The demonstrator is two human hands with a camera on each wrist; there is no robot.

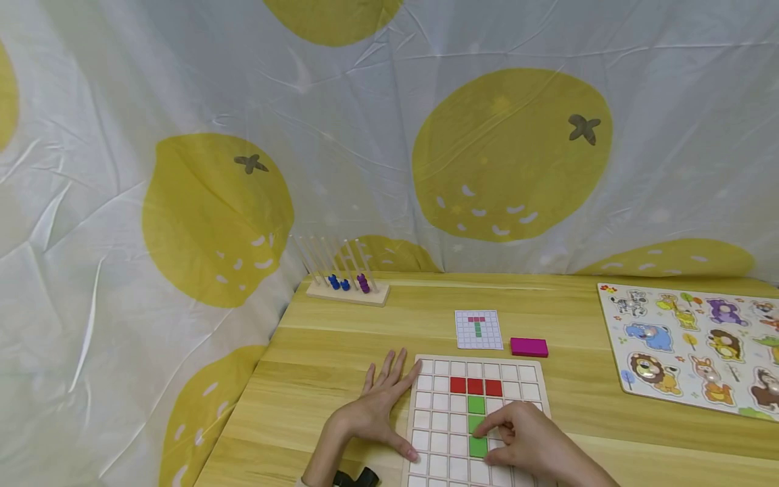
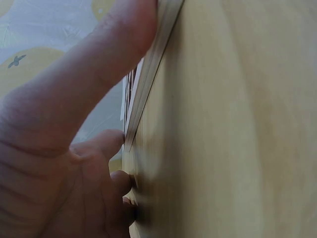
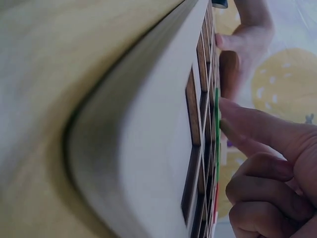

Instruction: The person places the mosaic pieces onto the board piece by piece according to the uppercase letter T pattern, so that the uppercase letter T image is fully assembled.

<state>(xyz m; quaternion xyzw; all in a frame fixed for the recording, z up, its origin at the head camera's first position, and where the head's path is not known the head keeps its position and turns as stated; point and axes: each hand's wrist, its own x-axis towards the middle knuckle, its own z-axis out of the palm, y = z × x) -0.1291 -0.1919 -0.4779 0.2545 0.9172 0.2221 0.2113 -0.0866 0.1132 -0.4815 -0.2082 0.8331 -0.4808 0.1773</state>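
Observation:
A wooden grid board [image 1: 544,385] with white squares lies on the table. Three red square tiles [image 1: 476,386] form a row on it, and three green tiles [image 1: 477,405] run down from the middle one. At the lowest green tile [image 1: 477,447], my right hand [image 1: 529,436] has thumb and index finger at its edges, the other fingers curled. My left hand [image 1: 374,409] is spread along the board's left edge, its thumb [image 2: 114,44] and index finger touching the frame. In the right wrist view, the green tiles [image 3: 217,119] show edge-on beside the fingertips.
Behind the board lie a pattern card [image 1: 478,330] with a red and green T and a magenta block [image 1: 529,347]. A peg stand [image 1: 347,292] with blue and purple pieces is at back left. An animal puzzle [image 1: 694,345] lies right. A black object [image 1: 359,477] is near my left wrist.

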